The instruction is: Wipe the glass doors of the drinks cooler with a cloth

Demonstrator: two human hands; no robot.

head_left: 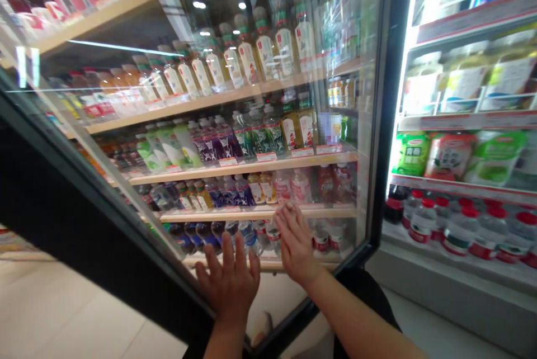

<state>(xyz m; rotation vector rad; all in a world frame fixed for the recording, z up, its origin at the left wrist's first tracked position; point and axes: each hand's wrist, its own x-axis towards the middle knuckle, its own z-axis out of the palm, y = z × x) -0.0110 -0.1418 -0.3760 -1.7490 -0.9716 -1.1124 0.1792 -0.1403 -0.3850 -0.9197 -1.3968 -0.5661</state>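
Observation:
In front of me stands a glass door (289, 292) with a black frame (386, 102), swung out from the lit drinks fridge at the right. My left hand (232, 278) is raised against the lower part of the glass, palm forward and fingers spread. A little higher and to the right, my right hand (296, 244) lies on or close to the pane, its fingers stretched out side by side. No object shows in either hand. Bottles on wooden shelves (251, 213) appear in the glass beyond both hands; I cannot tell how much is reflection.
Inside the fridge at the right, red-capped bottles (459, 230) stand on the bottom shelf, with green and red packs (451, 155) above them. A grey base ledge (453, 286) runs beneath. Pale floor tiles (54, 308) lie to the left of the door.

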